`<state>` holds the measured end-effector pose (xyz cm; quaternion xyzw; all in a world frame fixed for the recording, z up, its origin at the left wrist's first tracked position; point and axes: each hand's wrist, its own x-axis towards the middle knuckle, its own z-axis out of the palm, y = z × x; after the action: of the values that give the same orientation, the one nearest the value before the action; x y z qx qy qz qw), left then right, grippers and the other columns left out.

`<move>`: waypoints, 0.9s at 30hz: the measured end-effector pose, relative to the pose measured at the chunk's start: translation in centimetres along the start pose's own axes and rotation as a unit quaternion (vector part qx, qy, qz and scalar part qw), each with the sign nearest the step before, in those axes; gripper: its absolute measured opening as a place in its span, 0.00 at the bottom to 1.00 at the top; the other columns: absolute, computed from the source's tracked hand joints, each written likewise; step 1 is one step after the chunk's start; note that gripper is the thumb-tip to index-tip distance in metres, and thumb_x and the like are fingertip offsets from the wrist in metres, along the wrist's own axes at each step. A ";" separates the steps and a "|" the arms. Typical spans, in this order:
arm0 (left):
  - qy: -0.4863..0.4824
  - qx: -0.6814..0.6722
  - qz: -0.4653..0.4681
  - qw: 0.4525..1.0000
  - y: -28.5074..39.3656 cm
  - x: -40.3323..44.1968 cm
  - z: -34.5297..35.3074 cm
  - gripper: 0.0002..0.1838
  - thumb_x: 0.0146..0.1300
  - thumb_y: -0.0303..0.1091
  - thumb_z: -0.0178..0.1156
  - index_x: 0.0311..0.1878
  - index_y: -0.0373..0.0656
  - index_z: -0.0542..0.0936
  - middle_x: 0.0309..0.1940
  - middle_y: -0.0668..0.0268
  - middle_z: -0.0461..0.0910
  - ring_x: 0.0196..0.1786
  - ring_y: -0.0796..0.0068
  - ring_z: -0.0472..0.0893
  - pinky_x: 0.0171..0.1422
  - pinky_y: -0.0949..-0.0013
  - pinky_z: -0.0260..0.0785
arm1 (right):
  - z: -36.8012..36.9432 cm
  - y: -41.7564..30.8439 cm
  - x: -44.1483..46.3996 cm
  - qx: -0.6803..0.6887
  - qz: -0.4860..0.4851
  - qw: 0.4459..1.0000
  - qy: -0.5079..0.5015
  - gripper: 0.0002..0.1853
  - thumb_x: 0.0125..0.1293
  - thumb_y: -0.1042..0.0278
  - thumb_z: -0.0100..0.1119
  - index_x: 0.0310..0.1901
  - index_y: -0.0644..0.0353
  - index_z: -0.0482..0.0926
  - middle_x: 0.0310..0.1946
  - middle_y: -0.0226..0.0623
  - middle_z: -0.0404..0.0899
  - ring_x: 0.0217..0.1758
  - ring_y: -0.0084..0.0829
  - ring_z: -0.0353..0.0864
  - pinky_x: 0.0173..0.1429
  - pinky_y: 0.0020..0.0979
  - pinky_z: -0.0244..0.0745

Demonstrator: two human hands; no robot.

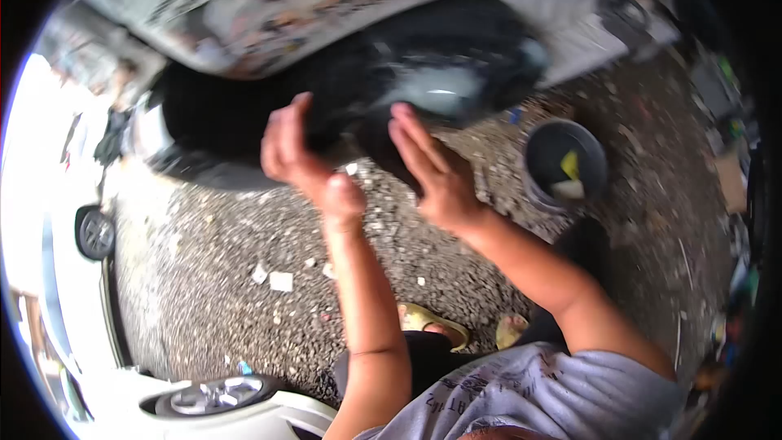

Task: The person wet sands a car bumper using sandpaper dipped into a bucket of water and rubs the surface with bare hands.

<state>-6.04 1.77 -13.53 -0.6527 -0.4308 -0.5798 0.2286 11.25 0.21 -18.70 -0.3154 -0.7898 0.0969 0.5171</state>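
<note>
A long, dark, glossy curved panel [269, 110], which looks like a car bumper, lies ahead of me with a pale, dull patch [436, 90] on its right part. My left hand [297, 151] is raised in front of the panel's middle, fingers stretched and thumb apart, with nothing visible in it. Near the pale patch, my right hand [440, 183] has its fingers extended; its fingertips overlap the panel's lower edge in view. Whether either hand touches the surface I cannot tell. A dark shape beside the right palm is too blurred to name.
A dark bucket [562, 167] with a yellow piece and a pale block inside stands on the gravel [236, 253] at right. Behind the panel is a grey cover [326, 8]. A white car [285, 415] is at lower left, and assorted clutter [729, 171] lines the right edge.
</note>
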 end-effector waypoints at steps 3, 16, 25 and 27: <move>0.024 0.009 0.005 1.000 -0.7 -0.3 -0.1 0.48 0.74 0.74 0.33 0.71 0.36 0.73 0.64 0.61 0.81 0.72 0.58 0.68 0.78 0.54 0.49 | 3.8 4.0 -4.4 -0.101 0.020 0.995 -0.017 0.53 0.49 0.92 0.53 0.82 0.57 0.58 0.84 0.43 0.56 0.77 0.44 0.72 0.58 0.37 0.83; -0.026 0.058 -0.005 0.998 -0.2 0.0 -0.3 0.46 0.75 0.72 0.34 0.74 0.37 0.69 0.67 0.58 0.80 0.74 0.54 0.69 0.79 0.53 0.46 | 2.8 2.4 -0.1 -0.148 -0.063 0.986 0.049 0.46 0.66 0.60 0.68 0.80 0.68 0.56 0.82 0.60 0.53 0.70 0.60 0.76 0.63 0.42 0.80; -0.009 0.059 0.005 0.998 0.0 0.1 -0.2 0.45 0.76 0.71 0.36 0.73 0.37 0.70 0.66 0.58 0.80 0.73 0.56 0.70 0.79 0.52 0.47 | 2.8 3.3 -2.1 -0.128 -0.016 0.992 -0.010 0.52 0.54 0.77 0.64 0.83 0.62 0.53 0.84 0.55 0.50 0.73 0.51 0.76 0.55 0.39 0.82; -0.004 0.052 -0.004 0.999 0.2 0.2 0.1 0.45 0.78 0.70 0.31 0.72 0.35 0.70 0.65 0.58 0.81 0.75 0.56 0.65 0.80 0.55 0.46 | 2.1 1.7 0.6 -0.106 -0.055 0.992 0.048 0.54 0.50 0.80 0.63 0.83 0.61 0.53 0.85 0.51 0.49 0.70 0.49 0.78 0.53 0.36 0.81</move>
<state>-5.82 1.77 -13.27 -0.6405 -0.4638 -0.5549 0.2582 9.91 2.25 -20.04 -0.3286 -0.7862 -0.0314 0.5224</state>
